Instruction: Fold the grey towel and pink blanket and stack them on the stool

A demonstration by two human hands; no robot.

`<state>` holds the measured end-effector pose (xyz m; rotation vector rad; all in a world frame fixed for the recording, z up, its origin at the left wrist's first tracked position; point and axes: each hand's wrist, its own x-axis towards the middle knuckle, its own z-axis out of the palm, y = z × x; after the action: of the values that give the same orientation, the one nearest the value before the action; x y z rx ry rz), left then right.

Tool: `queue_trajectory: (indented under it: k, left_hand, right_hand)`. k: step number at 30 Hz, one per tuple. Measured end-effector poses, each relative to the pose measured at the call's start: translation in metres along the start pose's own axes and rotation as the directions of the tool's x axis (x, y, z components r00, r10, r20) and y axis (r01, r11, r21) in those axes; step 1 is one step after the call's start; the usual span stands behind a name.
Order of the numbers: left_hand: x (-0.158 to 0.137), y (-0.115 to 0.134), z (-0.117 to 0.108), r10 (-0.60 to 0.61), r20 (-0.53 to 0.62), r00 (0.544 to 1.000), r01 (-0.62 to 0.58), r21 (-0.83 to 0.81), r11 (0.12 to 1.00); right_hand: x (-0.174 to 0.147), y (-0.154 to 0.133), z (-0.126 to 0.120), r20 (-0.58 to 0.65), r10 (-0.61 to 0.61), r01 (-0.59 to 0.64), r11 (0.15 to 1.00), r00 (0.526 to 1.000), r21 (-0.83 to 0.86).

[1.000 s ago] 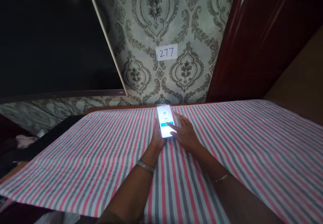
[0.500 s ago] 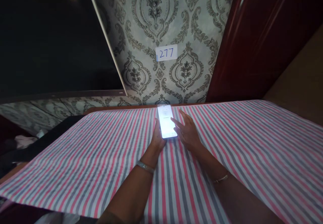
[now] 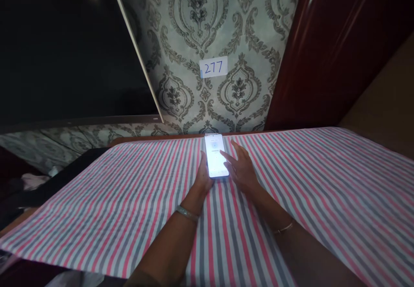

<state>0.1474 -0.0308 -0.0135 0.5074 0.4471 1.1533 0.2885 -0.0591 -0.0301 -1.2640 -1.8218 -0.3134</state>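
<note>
A smartphone (image 3: 216, 159) with a bright, mostly white screen is near the far side of the striped cloth. My left hand (image 3: 203, 175) grips it from the left and below, thumb along the left edge; the fingers behind the phone are hidden. Over the phone's right side is my right hand (image 3: 242, 169), its fingers apart and holding nothing. Its index fingertip is at the middle of the screen; whether it touches the glass I cannot tell. A pale bangle circles my left wrist, and a thin bracelet my right.
A pink, grey and white striped cloth (image 3: 129, 200) covers the table. Behind it, patterned wallpaper carries a white label (image 3: 214, 67) reading 277. A large dark television (image 3: 71, 54) hangs at the left. Dark red glossy panelling (image 3: 326, 54) stands at the right.
The phone has shifted very slightly to the right, and its screen shows a bluish patch and text more clearly. Both hands keep nearly the same pose.
</note>
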Motion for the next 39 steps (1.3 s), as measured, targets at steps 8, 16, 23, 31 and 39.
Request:
queue_trajectory:
  k: [8, 16, 23, 31, 39]
  left_hand:
    - [-0.0009, -0.0001, 0.0032, -0.019, -0.009, 1.000, 0.020, 0.008, 1.000]
    - [-0.0004, -0.0001, 0.0006, -0.014, 0.019, 1.000, 0.014, -0.006, 1.000]
    - [0.0016, 0.0002, -0.0035, 0.008, 0.026, 1.000, -0.009, 0.009, 1.000]
    - [0.0010, 0.0013, 0.0001, 0.023, -0.006, 1.000, -0.023, 0.007, 1.000]
    - [0.0016, 0.0010, -0.0057, -0.007, -0.078, 0.997, 0.011, 0.046, 0.999]
  right_hand:
    - [0.0004, 0.0012, 0.0011, -0.001, 0.002, -0.002, 1.000, 1.000, 0.006]
    - [0.0000, 0.0011, 0.0001, 0.006, 0.004, -0.004, 1.000, 1.000, 0.023]
    - [0.0000, -0.0002, -0.0008, 0.002, -0.010, 0.010, 1.000, 1.000, 0.025]
    - [-0.0008, 0.0033, 0.0002, 0.007, -0.013, 0.013, 1.000, 1.000, 0.026]
    - [0.0004, 0.0007, -0.0009, -0.011, 0.007, -0.007, 0.999, 1.000, 0.044]
